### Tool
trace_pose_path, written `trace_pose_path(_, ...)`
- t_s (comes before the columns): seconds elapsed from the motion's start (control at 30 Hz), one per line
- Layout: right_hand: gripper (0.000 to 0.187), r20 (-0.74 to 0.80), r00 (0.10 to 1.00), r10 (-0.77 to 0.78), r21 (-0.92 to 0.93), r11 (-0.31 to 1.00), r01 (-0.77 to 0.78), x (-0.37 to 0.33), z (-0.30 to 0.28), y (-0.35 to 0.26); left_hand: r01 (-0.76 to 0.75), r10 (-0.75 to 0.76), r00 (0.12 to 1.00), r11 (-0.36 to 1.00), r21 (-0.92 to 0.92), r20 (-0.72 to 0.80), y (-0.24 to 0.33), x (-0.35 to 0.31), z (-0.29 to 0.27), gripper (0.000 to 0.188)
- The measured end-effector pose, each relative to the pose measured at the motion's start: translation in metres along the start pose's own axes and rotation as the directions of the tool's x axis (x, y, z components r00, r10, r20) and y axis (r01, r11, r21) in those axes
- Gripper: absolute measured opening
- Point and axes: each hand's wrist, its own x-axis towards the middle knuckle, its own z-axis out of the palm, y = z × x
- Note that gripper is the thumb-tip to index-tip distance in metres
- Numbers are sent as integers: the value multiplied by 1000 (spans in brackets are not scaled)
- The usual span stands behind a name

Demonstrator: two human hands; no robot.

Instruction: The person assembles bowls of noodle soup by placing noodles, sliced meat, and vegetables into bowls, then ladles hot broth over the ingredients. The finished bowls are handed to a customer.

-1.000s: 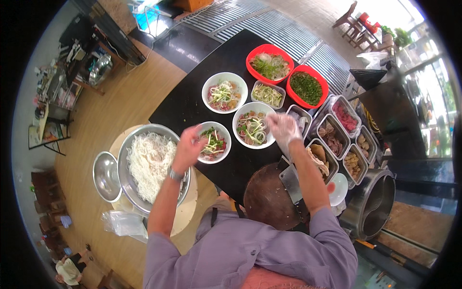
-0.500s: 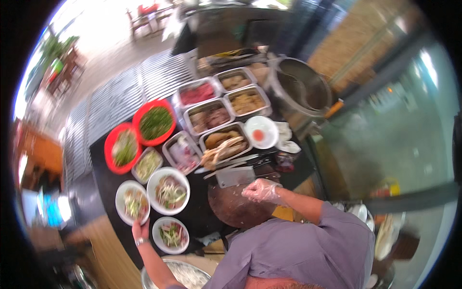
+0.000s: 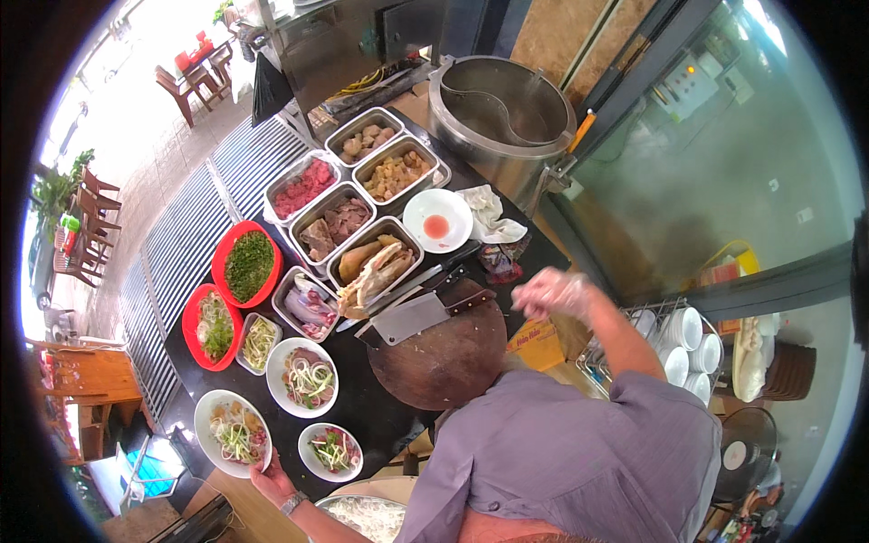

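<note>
My left hand [image 3: 270,481], bare and with a watch at the wrist, grips the near rim of a white bowl [image 3: 206,445] of noodles, meat and sliced green onion. The bowl is tilted at the table's near-left edge. My right hand [image 3: 554,294], in a clear plastic glove, hovers to the right of the round chopping board [image 3: 434,371] with its fingers curled in and nothing visible in them. A second filled bowl [image 3: 273,380] and a smaller filled bowl [image 3: 305,452] stand beside the held one. A cleaver [image 3: 407,319] lies across the board's far edge.
Metal trays [image 3: 312,213] of meats stand beyond the board, with red baskets [image 3: 215,262] of chopped greens to their left. A white bowl with red liquid [image 3: 416,213] sits near a crumpled cloth [image 3: 489,214]. A large divided pot [image 3: 444,109] stands far right; stacked bowls [image 3: 681,330] fill a rack.
The view has shifted. My left hand has drawn its bowl nearer and tipped it, away from the second bowl. My right hand has moved right, off the chopping board.
</note>
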Motion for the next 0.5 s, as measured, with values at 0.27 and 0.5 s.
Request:
trace_pose_path(0.27,30,-574,799,178,229,972,-52,77,-226,104,-36,41,994,998,-48,101,-74,-158,132,72)
trace_pose_path(0.5,45,-565,800,200,-11,968,-250,264,-336,161,109,-99,982,993,-52,162,-237,-286,289,79)
